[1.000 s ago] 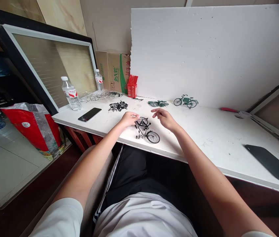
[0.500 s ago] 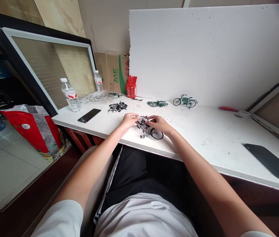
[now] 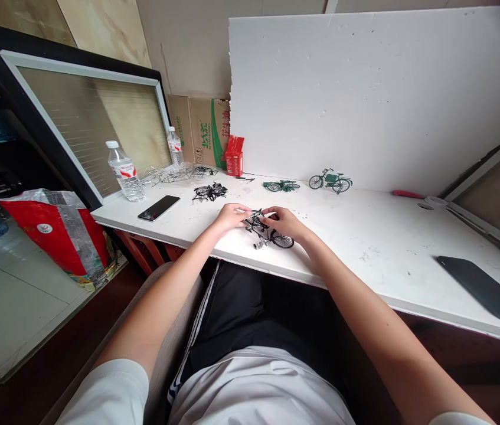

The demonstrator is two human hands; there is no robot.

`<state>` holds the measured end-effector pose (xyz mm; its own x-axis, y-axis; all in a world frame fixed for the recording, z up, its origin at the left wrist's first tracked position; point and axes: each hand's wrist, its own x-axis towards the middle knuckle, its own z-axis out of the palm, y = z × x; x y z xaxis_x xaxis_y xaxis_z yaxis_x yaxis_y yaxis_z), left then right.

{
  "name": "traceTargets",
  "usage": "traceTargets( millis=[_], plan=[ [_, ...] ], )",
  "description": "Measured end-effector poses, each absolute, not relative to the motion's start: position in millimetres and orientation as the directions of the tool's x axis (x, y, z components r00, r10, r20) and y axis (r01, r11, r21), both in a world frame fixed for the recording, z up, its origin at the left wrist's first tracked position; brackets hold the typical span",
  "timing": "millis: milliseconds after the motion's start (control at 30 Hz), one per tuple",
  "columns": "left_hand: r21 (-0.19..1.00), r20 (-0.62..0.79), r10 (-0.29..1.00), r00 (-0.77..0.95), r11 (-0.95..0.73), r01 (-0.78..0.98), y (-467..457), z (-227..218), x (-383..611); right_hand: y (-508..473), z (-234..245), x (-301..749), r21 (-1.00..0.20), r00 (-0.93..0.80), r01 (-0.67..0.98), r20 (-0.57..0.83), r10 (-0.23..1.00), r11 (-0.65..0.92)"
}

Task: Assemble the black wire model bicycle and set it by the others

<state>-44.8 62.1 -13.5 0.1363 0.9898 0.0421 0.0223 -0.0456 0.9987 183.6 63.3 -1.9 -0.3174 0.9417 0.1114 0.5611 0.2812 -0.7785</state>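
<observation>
Between my two hands, just over the table's front part, is a small black model bicycle [image 3: 282, 239]. One spoked wheel points right and toward me; the other is partly behind my fingers. My left hand [image 3: 232, 217] pinches its far wheel from the left side. With thumb and fingers closed, my right hand [image 3: 286, 222] grips it from the right, near the same wheel. Farther back, a green model bicycle [image 3: 330, 180] stands upright. Left of that, green model parts [image 3: 281, 186] lie flat, and a heap of black model parts [image 3: 209, 191] lies farther left.
The white table [image 3: 351, 254] holds a phone [image 3: 159, 208] on the left and a dark flat device [image 3: 484, 288] on the right. Water bottles [image 3: 126, 174], wire-like frames [image 3: 172, 175] and a red box [image 3: 234, 156] stand or lie toward the back. A white board [image 3: 365, 94] rises behind.
The model bicycle has tilted slightly between my hands, its lower wheel shifting a little right and up. Both hands keep their grip. The whole view has shifted slightly.
</observation>
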Motion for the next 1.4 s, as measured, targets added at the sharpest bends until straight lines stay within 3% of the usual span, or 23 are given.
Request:
traceTargets(
  millis=[300, 967, 1400],
  plan=[
    [0.991, 0.054, 0.99, 0.13, -0.069, 0.114, 66.7, -17.7, -43.6, 61.5, -1.9, 181.4, -0.765, -0.314, 0.585, 0.093, 0.945, 0.27],
    [0.998, 0.059, 0.995, 0.08, -0.062, 0.034, 61.2, -14.8, -39.9, 62.2, -2.4, 182.8, -0.788, -0.296, 0.558, 0.106, 0.949, 0.262],
    [0.998, 0.064, 0.998, 0.03, -0.064, 0.008, 73.6, -27.8, -39.8, 62.2, -0.1, 184.1, -0.733, -0.271, 0.633, 0.095, 0.958, 0.252]
  ],
)
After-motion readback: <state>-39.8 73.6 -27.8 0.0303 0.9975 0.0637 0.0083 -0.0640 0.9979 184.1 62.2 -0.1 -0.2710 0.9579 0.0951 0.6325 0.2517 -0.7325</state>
